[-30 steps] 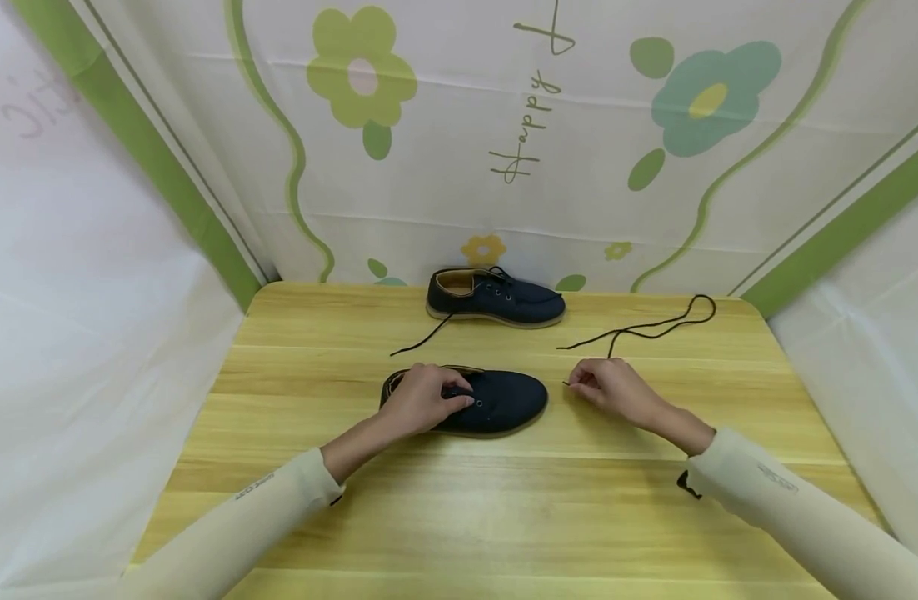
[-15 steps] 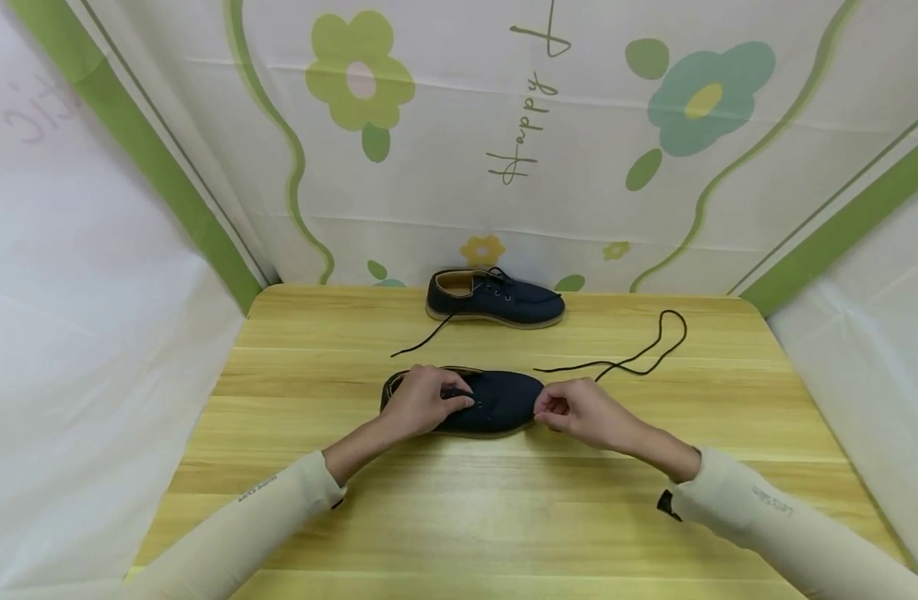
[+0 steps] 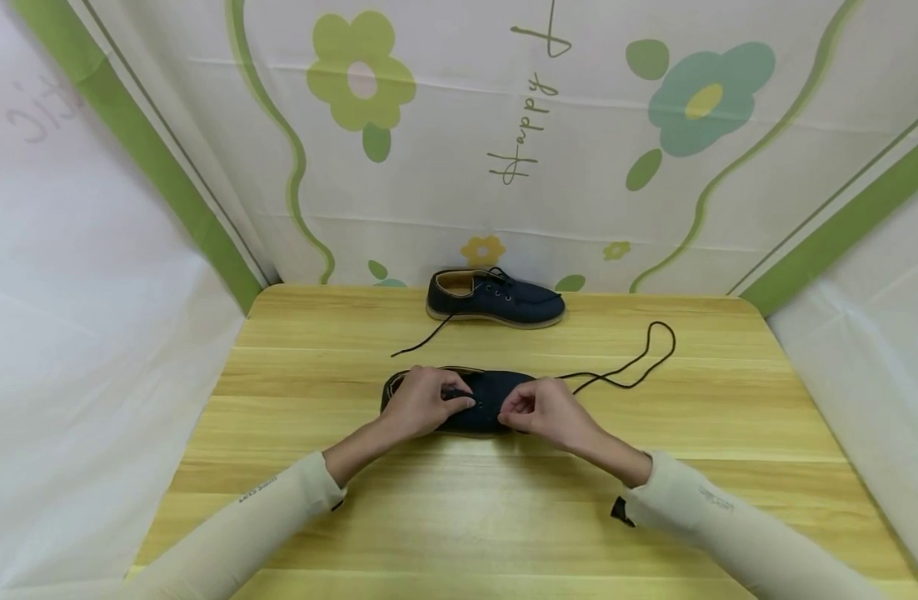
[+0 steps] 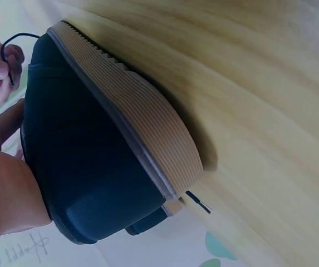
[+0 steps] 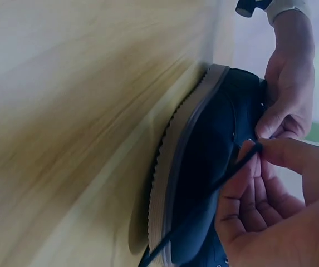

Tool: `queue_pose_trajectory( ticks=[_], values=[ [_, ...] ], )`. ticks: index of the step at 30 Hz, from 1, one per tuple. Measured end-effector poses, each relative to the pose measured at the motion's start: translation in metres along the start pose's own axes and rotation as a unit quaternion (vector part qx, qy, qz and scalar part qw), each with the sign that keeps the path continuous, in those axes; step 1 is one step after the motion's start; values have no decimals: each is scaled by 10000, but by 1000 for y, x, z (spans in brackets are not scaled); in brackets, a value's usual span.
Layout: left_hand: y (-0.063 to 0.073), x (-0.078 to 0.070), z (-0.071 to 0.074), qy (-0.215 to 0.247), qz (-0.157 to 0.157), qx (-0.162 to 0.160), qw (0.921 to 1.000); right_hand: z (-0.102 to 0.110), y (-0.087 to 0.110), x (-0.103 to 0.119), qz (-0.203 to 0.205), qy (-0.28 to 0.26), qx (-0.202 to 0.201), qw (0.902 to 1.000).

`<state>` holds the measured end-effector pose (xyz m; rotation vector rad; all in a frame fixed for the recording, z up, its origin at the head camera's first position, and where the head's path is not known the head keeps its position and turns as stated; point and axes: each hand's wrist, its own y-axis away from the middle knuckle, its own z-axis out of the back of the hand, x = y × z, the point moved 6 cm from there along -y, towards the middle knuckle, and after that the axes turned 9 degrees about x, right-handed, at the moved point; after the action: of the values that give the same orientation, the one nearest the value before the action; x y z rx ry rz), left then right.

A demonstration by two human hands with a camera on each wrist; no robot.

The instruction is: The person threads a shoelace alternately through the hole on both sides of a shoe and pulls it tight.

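Note:
A dark navy lace-up shoe (image 3: 492,383) with a ribbed tan sole stands on the table, toe to the right. My left hand (image 3: 421,404) reaches over its opening and pinches the eyelet flap between thumb and fingers. My right hand (image 3: 552,412) is over the toe and pinches one end of a thin black shoelace (image 5: 226,177) near the eyelets. In the head view the rest of the shoelace trails behind that hand and lies looped on the wood. The left wrist view shows the shoe's heel (image 4: 98,167), with the pinched lace end beyond it. Whether the tip touches an eyelet cannot be told.
Behind stands a matching navy shoe (image 3: 530,304), partly laced, one lace end (image 3: 429,335) trailing to its left. The wooden table (image 3: 459,517) meets a flower-printed white cloth (image 3: 429,183) at the back, and white cloth hangs on both sides.
My right hand has moved left from beside the toe to over the shoe, drawing the shoelace along, so its loop slid left and nearer. The left hand has stayed put.

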<state>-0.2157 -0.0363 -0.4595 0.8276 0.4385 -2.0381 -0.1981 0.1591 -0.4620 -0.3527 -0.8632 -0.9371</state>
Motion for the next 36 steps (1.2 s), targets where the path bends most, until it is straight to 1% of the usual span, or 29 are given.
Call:
queue_pose_trajectory(
  ticks=[5, 17, 25, 32, 36],
  values=[
    [0, 0, 0, 51, 10, 3, 10000, -5, -5, 1, -51, -101, -164, 9998],
    [-1, 0, 0, 83, -49, -49, 9999, -12, -15, 0, -262, -219, -325, 9989],
    [0, 2, -1, 50, -28, -77, 10000, -15, -15, 1, -336, -288, -528, 9976],
    [0, 3, -1, -3, -48, -106, 9999, -16, -16, 3, -412, -209, -666, 9967],
    [1, 3, -1, 55, -63, -120, 9999, -17, -16, 4, -382, -181, -731, 9964]
  ],
)
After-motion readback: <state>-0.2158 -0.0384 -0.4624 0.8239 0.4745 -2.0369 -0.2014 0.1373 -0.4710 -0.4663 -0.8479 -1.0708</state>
